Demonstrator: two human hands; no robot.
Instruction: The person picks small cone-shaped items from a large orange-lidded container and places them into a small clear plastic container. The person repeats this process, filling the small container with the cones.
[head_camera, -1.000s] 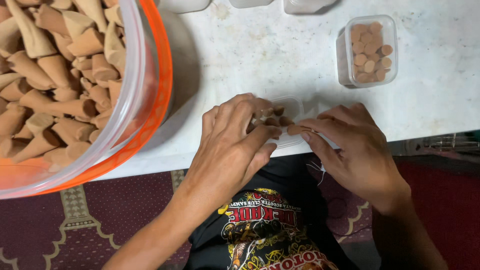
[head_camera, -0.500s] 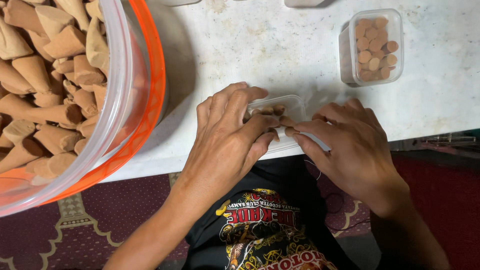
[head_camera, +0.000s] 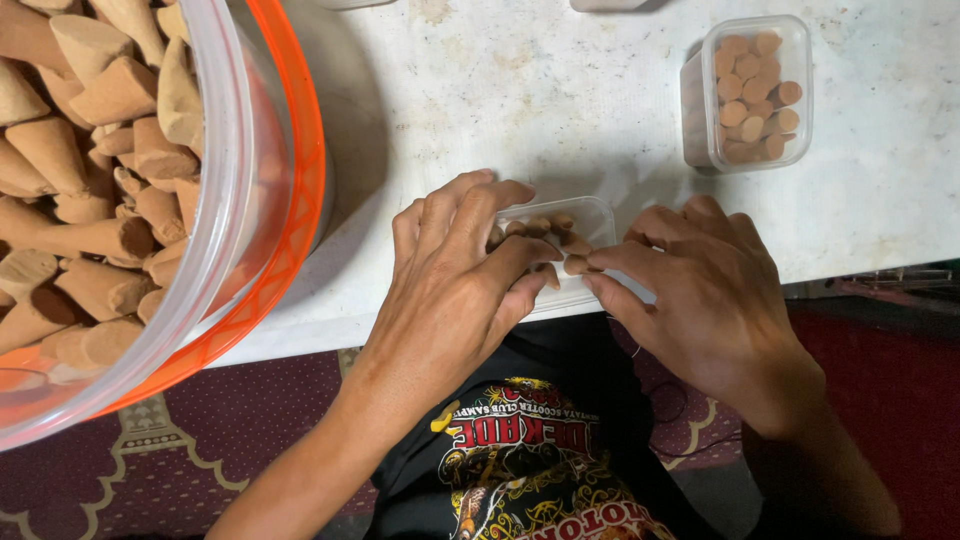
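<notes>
Both hands filling a small clear box with brown cones at the near edge of the worktop.

Left hand (head_camera: 455, 290) lies over the box (head_camera: 585, 222), fingers curled on cones (head_camera: 545, 232); right hand (head_camera: 705, 295) pinches one cone at its right rim. Packing appears under way; seating each cone upright likely comes next. Far right stands a filled box (head_camera: 752, 92); left, a big tub (head_camera: 265, 200) of cones.

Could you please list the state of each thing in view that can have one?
Small clear box: open, partly filled with brown cones, at the table edge.
Left hand: over the box, fingers in it.
Right hand: fingers pinching a cone at the box.
Far clear box: lidless, full of cones standing upright.
Large tub: open, piled with loose cones.
</notes>
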